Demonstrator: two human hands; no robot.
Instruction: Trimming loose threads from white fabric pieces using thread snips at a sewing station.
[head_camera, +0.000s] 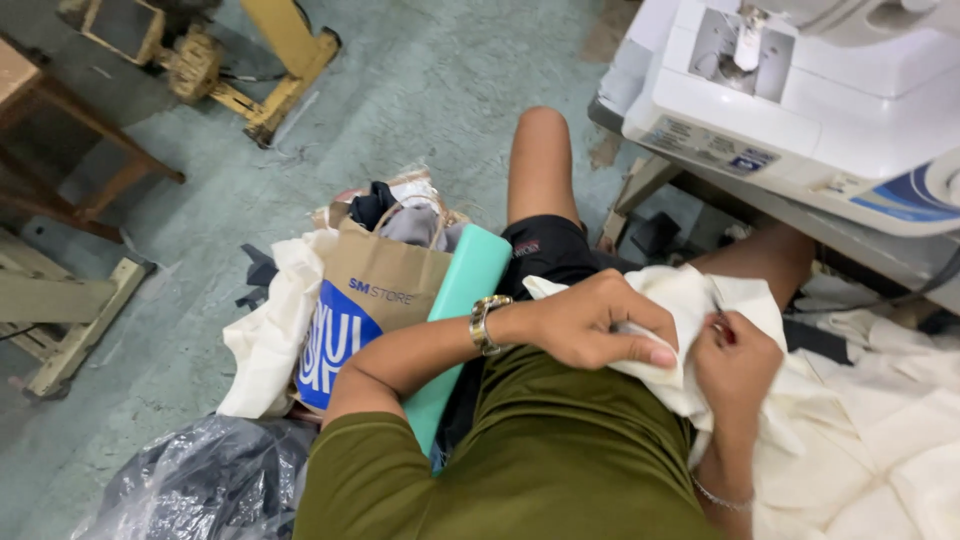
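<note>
While the left hand (590, 325) clenches a fold of cream cloth (700, 330) on the lap, the right hand (735, 360) pinches a small red tool (724, 330) against it, below the white sewing machine (800, 90).

1 head camera looks steeply down, close over the lap.

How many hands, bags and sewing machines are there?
Hands: 2, left hand and right hand, both on the cream cloth
Bags: 2, paper bag and black plastic bag
Sewing machines: 1, white sewing machine
Total: 5
</note>
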